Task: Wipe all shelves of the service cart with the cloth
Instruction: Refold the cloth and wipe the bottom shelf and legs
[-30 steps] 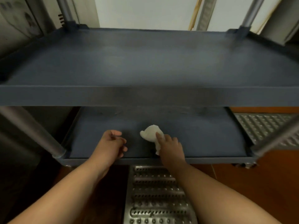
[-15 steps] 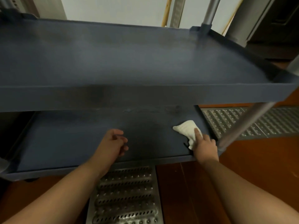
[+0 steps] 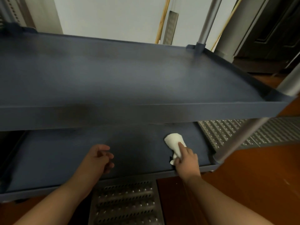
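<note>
1. Two metal grates show on the brown floor: one grate (image 3: 125, 203) is closest to me, between my arms, and a second grate (image 3: 227, 133) lies off to the right, behind the cart.
2. Two hands reach over the lower shelf (image 3: 48, 158) of the blue cart.
3. One is my left hand (image 3: 97, 161). Its fingers are loosely bent and hold nothing. It hangs just over the shelf.
4. One is my right hand (image 3: 186, 159). It grips one white cloth (image 3: 174, 142), with a pointing finger laid along the top.
5. One cloth is all the lower shelf holds, near its right end.
6. One upper shelf (image 3: 113, 75) sits above and farther back.
7. Two grey cart poles stand on the right: one near pole (image 3: 253, 133) and one far pole (image 3: 209, 20).
</note>
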`<state>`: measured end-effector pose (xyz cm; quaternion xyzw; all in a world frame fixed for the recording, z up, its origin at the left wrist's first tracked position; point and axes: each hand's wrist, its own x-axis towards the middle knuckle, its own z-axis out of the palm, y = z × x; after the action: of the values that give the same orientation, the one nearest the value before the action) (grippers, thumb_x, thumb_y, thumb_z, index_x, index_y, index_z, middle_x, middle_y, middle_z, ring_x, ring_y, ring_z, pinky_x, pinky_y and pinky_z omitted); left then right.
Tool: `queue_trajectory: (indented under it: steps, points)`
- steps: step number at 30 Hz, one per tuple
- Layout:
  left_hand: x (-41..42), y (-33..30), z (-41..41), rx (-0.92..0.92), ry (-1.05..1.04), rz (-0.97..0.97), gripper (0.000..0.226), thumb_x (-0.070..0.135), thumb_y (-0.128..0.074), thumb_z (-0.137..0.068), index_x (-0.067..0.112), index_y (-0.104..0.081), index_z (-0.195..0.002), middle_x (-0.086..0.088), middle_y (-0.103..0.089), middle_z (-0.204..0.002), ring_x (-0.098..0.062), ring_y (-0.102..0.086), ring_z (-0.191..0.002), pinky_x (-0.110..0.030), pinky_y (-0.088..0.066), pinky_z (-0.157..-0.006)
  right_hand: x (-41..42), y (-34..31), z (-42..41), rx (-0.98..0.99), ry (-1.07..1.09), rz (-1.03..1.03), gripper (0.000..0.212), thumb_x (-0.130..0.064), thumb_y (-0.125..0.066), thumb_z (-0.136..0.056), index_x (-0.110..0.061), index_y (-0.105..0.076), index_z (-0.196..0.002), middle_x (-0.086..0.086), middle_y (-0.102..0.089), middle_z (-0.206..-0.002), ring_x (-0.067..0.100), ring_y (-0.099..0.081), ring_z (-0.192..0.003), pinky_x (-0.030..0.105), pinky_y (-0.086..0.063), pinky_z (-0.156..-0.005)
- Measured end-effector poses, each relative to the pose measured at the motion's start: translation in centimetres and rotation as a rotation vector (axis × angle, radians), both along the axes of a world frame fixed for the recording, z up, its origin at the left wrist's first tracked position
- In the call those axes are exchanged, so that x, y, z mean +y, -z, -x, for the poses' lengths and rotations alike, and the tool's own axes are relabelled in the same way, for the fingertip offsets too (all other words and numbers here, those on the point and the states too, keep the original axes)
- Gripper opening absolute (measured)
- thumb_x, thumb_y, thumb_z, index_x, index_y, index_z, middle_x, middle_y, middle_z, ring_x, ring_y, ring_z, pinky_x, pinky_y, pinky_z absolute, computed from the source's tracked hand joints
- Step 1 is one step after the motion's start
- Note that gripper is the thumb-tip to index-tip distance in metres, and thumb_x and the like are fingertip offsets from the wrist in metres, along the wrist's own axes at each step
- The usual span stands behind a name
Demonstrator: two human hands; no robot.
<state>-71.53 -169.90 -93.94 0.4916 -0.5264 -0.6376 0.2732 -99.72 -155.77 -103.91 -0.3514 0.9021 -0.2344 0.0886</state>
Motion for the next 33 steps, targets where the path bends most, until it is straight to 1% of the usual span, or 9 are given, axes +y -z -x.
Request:
queue_trajectory:
  steps: [8,13,15,18,20,22,25,29,33]
  points:
    - [-3.4,-1.5,-9.4,0.009,-0.084,0.04,0.031,-0.015,-0.036,-0.091,0.007,-0.049,-0.108,-0.014,-0.055,-0.086,-0.023,-0.052,-0.061,-0.029,-0.037,-0.057,-6.8,-0.2,-12.9,-0.066,-0.142,0.023,0.061,-0.023,-0.052,-0.098,-0.032,-0.03,-0.155,-0.003,-0.043,-0.149,0.02,-0.043,-0.122,0.032,-0.036,-0.107]
    - [-4.9,-1.8,-15.3,-0.018,-0.193,0.006,0.029,-0.013,-0.036,-0.092,0.01,-0.048,-0.104,-0.014,-0.056,-0.085,-0.023,-0.051,-0.058,-0.027,-0.037,-0.053,-12.0,-0.5,-21.7,-0.139,-0.279,-0.022,0.068,-0.025,-0.058,-0.096,-0.031,-0.025,-0.156,-0.004,-0.038,-0.15,0.019,-0.042,-0.127,0.033,-0.037,-0.109]
    - [-5.1,-1.5,-17.7,-0.043,-0.238,-0.017,0.025,-0.01,-0.038,-0.092,0.011,-0.048,-0.102,-0.012,-0.057,-0.085,-0.021,-0.051,-0.057,-0.026,-0.038,-0.052,-13.9,-0.5,-25.7,-0.116,-0.365,0.005,0.065,-0.022,-0.058,-0.094,-0.023,-0.032,-0.153,0.002,-0.043,-0.146,0.023,-0.047,-0.121,0.035,-0.041,-0.104]
    - [-5.1,-0.9,-20.9,-0.093,-0.275,-0.049,0.021,-0.004,-0.043,-0.093,0.014,-0.048,-0.101,-0.011,-0.06,-0.087,-0.018,-0.054,-0.056,-0.024,-0.039,-0.049,-17.2,1.1,-31.4,-0.063,-0.485,0.077,0.059,-0.021,-0.054,-0.088,-0.015,-0.044,-0.146,0.012,-0.055,-0.132,0.027,-0.055,-0.101,0.035,-0.045,-0.088]
    - [-5.4,-0.7,-22.7,-0.112,-0.315,-0.074,0.02,-0.002,-0.043,-0.093,0.013,-0.048,-0.106,-0.01,-0.06,-0.089,-0.017,-0.054,-0.056,-0.024,-0.039,-0.048,-19.1,0.9,-35.1,-0.046,-0.529,0.056,0.061,-0.025,-0.053,-0.092,-0.018,-0.037,-0.151,0.008,-0.05,-0.139,0.026,-0.051,-0.107,0.031,-0.041,-0.092]
    - [-5.9,-0.8,-24.1,-0.111,-0.374,-0.1,0.02,-0.001,-0.044,-0.092,0.012,-0.048,-0.107,-0.011,-0.061,-0.088,-0.017,-0.055,-0.056,-0.024,-0.039,-0.047,-21.1,0.6,-38.0,-0.085,-0.589,0.055,0.064,-0.028,-0.051,-0.097,-0.022,-0.028,-0.156,0.004,-0.041,-0.149,0.027,-0.044,-0.122,0.033,-0.039,-0.103]
    - [-6.2,-0.9,-25.5,-0.106,-0.415,-0.122,0.02,0.001,-0.048,-0.091,0.011,-0.048,-0.108,-0.009,-0.061,-0.084,-0.017,-0.056,-0.056,-0.024,-0.04,-0.046,-23.8,1.0,-40.9,-0.096,-0.743,-0.016,0.069,-0.03,-0.05,-0.096,-0.029,-0.021,-0.158,0.004,-0.036,-0.155,0.031,-0.039,-0.136,0.04,-0.031,-0.115]
    - [-6.2,-1.0,-25.7,-0.105,-0.402,-0.135,0.019,0.004,-0.048,-0.092,0.013,-0.05,-0.109,-0.009,-0.063,-0.083,-0.016,-0.056,-0.059,-0.025,-0.041,-0.048,-25.7,1.3,-42.0,-0.056,-0.903,-0.068,0.064,-0.028,-0.047,-0.095,-0.04,-0.028,-0.154,0.008,-0.037,-0.151,0.036,-0.041,-0.129,0.041,-0.037,-0.106]
    - [-6.2,-1.1,-24.2,-0.101,-0.391,-0.111,0.017,0.003,-0.047,-0.094,0.012,-0.049,-0.109,-0.011,-0.061,-0.081,-0.016,-0.055,-0.058,-0.025,-0.041,-0.048,-25.4,1.0,-40.5,0.113,-0.918,-0.127,0.067,-0.029,-0.057,-0.092,-0.046,-0.03,-0.152,0.006,-0.036,-0.15,0.037,-0.039,-0.125,0.045,-0.038,-0.102]
